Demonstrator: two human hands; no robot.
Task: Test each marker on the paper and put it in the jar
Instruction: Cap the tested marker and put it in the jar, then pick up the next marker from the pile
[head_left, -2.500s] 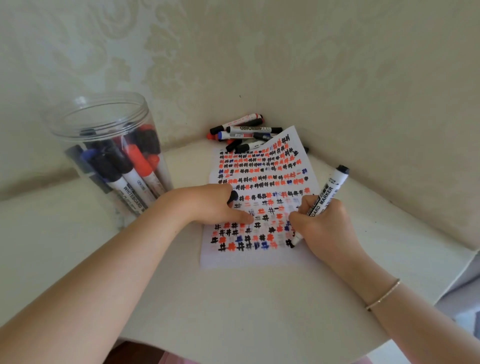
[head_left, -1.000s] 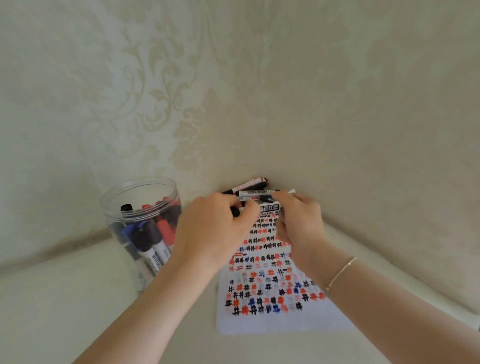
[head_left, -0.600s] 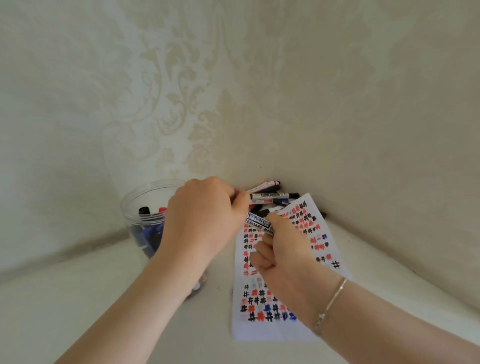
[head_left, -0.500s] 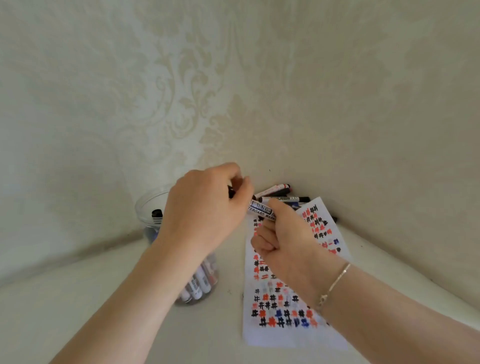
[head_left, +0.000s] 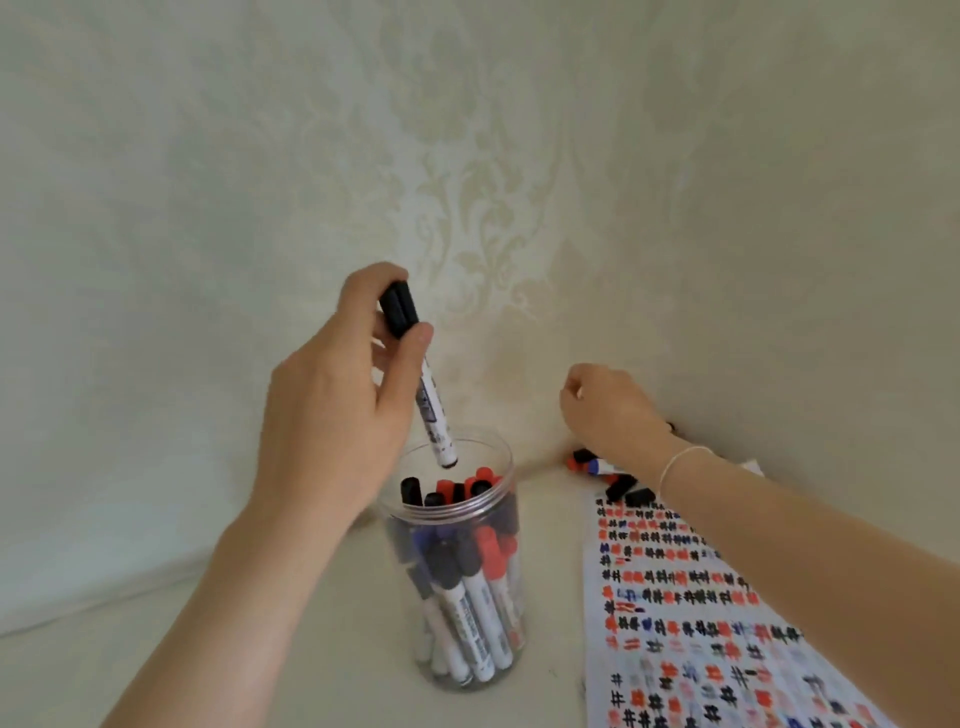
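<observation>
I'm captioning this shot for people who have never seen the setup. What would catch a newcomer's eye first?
First, the left hand holding a black-capped marker upright by its cap end, its lower end just over the mouth of the clear jar, which is already packed with markers. Next, the paper on the right, covered in rows of black, red and blue hash marks. Behind it the right hand reaches over the loose markers in the corner.

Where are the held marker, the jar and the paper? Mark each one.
held marker (head_left: 432, 410), head view, on its white barrel.
jar (head_left: 506, 631), head view, on its clear side wall.
paper (head_left: 597, 670), head view, on its left margin.
</observation>
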